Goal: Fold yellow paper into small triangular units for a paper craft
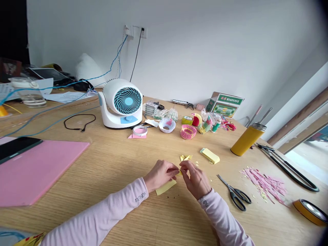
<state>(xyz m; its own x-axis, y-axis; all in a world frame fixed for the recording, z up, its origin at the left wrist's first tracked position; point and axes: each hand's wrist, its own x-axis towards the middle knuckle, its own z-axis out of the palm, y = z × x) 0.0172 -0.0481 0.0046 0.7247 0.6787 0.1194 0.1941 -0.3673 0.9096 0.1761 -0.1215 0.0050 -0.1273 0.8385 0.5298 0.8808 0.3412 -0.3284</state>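
Observation:
Near the middle of the wooden table (123, 164), my left hand (161, 175) and my right hand (195, 179) meet at the fingertips. Both pinch a small yellow paper piece (180, 173), mostly hidden by the fingers. Under and beside my left hand lies a flat yellow paper strip (166, 187). Folded yellow pieces (186, 158) rest just beyond my fingers, with a stack of yellow strips (210, 155) farther right. Black-handled scissors (236, 193) lie open to the right of my right hand.
A white fan (122, 102) stands behind, beside paper rings (188, 131). Pink sheets (51, 164) and a phone (17, 150) lie left. To the right are a yellow bottle (248, 138), pink paper scraps (266, 182) and a tape roll (310, 212).

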